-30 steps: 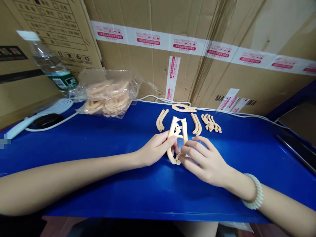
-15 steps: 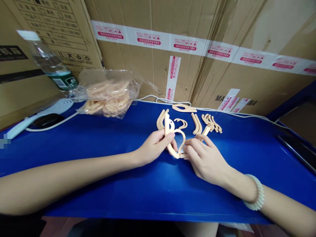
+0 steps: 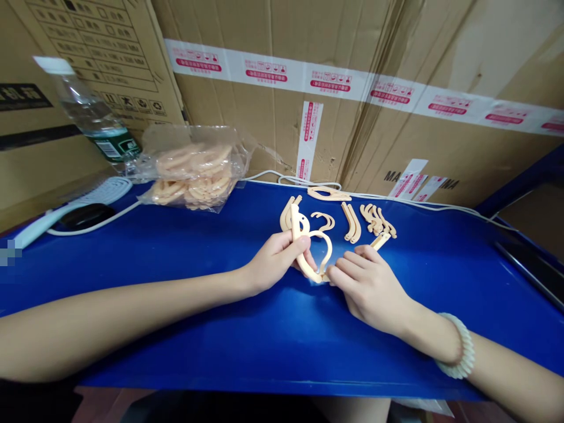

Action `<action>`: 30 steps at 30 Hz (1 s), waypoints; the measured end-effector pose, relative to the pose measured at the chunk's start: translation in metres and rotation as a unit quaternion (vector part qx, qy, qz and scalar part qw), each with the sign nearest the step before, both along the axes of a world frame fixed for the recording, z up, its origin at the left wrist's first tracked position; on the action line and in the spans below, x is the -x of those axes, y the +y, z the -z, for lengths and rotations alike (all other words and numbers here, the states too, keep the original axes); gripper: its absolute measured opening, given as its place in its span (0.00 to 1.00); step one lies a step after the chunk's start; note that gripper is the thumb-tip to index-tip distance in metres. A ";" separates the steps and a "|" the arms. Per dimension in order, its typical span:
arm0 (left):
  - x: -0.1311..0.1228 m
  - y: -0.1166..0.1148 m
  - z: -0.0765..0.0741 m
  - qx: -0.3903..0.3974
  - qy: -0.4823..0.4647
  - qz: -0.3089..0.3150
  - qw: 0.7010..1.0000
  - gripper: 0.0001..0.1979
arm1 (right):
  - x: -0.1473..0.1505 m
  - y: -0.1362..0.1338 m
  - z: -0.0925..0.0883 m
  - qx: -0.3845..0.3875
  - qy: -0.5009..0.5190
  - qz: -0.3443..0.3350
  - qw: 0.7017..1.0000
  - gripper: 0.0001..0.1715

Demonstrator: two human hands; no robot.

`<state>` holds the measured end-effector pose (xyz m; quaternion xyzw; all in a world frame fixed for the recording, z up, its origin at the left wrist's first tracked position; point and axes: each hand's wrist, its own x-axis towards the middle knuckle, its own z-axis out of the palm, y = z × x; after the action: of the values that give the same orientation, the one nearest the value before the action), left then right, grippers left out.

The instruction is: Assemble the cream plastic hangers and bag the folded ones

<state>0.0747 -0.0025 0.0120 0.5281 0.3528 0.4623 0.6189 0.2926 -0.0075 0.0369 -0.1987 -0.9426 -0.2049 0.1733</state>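
Note:
A peach-coloured folding plastic hanger (image 3: 308, 247) lies partly spread on the blue table (image 3: 176, 247), its hook pointing away from me. My left hand (image 3: 275, 261) pinches its left arm between thumb and fingers. My right hand (image 3: 365, 282) is closed on its right arm, whose tip sticks out above my fingers. Loose peach parts lie just beyond: a pair of curved arms (image 3: 286, 214), another curved pair (image 3: 351, 222), a small heap of hooks (image 3: 378, 220) and a flat piece (image 3: 328, 192).
A clear bag of peach parts (image 3: 194, 167) sits at the back left beside a water bottle (image 3: 92, 117). A white cable (image 3: 101, 214) and a dark object (image 3: 83, 214) lie at far left. Taped cardboard boxes (image 3: 352, 88) wall the back.
The hanger was folded and upright between both hands; its arms have swung apart and it now lies lower on the table. My hands have shifted only slightly.

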 end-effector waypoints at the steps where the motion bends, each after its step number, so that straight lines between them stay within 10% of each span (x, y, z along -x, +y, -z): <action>1: 0.000 0.000 0.000 0.012 -0.009 -0.002 1.000 0.19 | 0.000 -0.001 -0.001 -0.019 0.004 -0.009 1.000 0.17; 5: -0.001 0.004 0.001 0.067 -0.071 -0.041 0.994 0.17 | -0.006 0.000 -0.010 -0.091 0.031 -0.039 0.995 0.14; 14: -0.001 0.003 0.004 0.054 -0.072 -0.037 0.995 0.15 | -0.056 0.060 -0.033 0.080 0.133 0.044 0.987 0.12; 30: -0.002 0.004 0.002 0.061 -0.091 -0.028 0.994 0.15 | -0.065 0.080 -0.008 0.196 0.043 0.126 0.972 0.17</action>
<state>0.0764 0.0010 0.0096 0.4348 0.3371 0.5034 0.6663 0.3573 0.0724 0.0445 -0.3547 -0.9234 -0.0276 0.1439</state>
